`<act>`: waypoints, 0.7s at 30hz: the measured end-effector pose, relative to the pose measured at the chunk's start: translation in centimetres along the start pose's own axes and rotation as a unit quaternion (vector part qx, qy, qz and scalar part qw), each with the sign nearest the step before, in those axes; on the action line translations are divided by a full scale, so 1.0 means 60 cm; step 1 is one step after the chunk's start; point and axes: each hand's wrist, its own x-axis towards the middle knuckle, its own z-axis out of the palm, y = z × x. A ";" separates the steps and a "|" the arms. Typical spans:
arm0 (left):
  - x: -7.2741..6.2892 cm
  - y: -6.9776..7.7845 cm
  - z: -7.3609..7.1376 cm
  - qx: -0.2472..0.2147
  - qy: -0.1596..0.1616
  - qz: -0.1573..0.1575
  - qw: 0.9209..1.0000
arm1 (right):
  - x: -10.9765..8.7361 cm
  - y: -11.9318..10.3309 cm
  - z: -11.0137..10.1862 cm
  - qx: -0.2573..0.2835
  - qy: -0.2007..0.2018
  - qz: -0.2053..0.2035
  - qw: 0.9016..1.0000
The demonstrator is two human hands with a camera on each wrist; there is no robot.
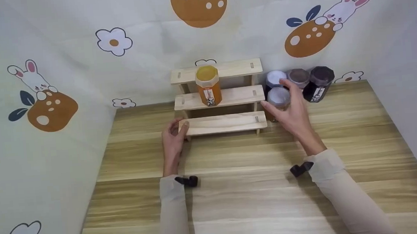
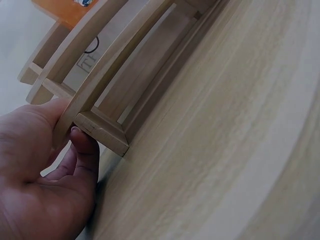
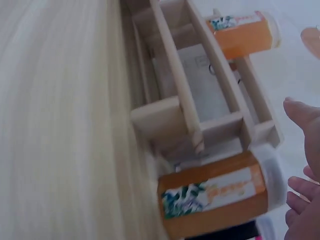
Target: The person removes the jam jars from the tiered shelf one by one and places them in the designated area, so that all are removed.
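Observation:
A three-tier wooden display stand [image 1: 224, 123] stands against the back, with an orange jar [image 1: 208, 89] on its middle tier. My left hand [image 1: 173, 140] grips the left end of the lowest tier, thumb on top and fingers curled beneath, as the left wrist view shows. To the right of the stand is a second orange jar [image 3: 215, 192] with a whitish lid and a leafy label. My right hand [image 1: 294, 114] is beside that jar's lid [image 1: 278, 96], thumb and fingers spread apart. In the right wrist view the fingers are off the lid.
Behind the second orange jar stands a dark jar with a white lid [image 1: 275, 77]. Farther right are a jar with a brownish lid [image 1: 298, 77] and a dark jar [image 1: 318, 84]. A patterned cloth [image 1: 145, 70] surrounds the wood-grain table [image 1: 236, 189].

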 end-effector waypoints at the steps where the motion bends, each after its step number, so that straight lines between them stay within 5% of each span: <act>1: 0.000 0.000 0.000 0.005 0.001 -0.001 1.000 | 0.002 -0.007 0.005 0.003 -0.001 -0.006 1.000; 11: -0.001 0.008 0.000 0.029 0.011 -0.002 1.000 | 0.028 -0.063 0.072 0.052 -0.077 -0.043 0.995; 21: -0.003 0.009 0.000 0.012 0.012 -0.016 1.000 | 0.051 -0.096 0.133 0.116 -0.150 -0.028 0.982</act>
